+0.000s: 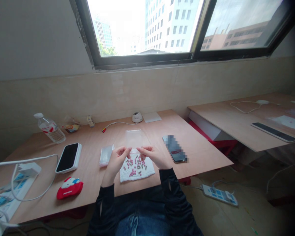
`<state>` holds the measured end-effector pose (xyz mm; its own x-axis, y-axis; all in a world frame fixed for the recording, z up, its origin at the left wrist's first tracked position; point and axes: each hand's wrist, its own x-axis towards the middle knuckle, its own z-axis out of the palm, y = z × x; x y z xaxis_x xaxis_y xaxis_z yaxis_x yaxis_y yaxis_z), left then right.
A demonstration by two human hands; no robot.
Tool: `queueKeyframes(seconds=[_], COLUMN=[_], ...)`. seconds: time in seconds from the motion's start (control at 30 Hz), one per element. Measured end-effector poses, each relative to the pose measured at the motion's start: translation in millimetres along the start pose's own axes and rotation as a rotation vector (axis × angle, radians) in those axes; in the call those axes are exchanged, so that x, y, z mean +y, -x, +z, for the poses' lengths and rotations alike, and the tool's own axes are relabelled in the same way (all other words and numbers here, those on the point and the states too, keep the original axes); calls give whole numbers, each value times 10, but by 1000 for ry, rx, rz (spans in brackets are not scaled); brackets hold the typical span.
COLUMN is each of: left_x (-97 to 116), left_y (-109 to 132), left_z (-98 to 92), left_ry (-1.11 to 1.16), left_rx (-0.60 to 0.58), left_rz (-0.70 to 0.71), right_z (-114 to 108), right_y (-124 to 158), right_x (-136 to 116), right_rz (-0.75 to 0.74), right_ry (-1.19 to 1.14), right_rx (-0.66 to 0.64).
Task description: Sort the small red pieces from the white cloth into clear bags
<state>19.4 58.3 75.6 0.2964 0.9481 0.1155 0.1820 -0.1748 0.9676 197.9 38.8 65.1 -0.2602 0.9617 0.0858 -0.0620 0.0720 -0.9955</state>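
My left hand [118, 160] and my right hand [153, 155] each pinch a bottom corner of a small clear plastic bag [134, 139], held upright above the wooden table [93, 183]. Beneath the hands lies a white tissue [147, 172] strewn with several small pink and dark capsules [135, 164]. A stack of more clear bags [106, 154] lies just left of my left hand.
A phone [175, 149] lies right of my right hand. On the left are a white-cased phone [68, 157], a red cartoon pouch [70, 187], a water bottle [49, 128] and a power strip with cables [14, 186]. A second table [248, 127] stands to the right.
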Motion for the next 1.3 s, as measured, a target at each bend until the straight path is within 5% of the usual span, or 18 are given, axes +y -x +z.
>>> queueKeyframes(seconds=[1.3], left_x=[-74], left_y=[11], left_z=[-32], left_ry=[16], left_rx=[-36], left_rz=[-45], right_z=[-37], right_y=[-44], right_x=[144], right_rz=[6], right_ry=[-72], right_rx=[46])
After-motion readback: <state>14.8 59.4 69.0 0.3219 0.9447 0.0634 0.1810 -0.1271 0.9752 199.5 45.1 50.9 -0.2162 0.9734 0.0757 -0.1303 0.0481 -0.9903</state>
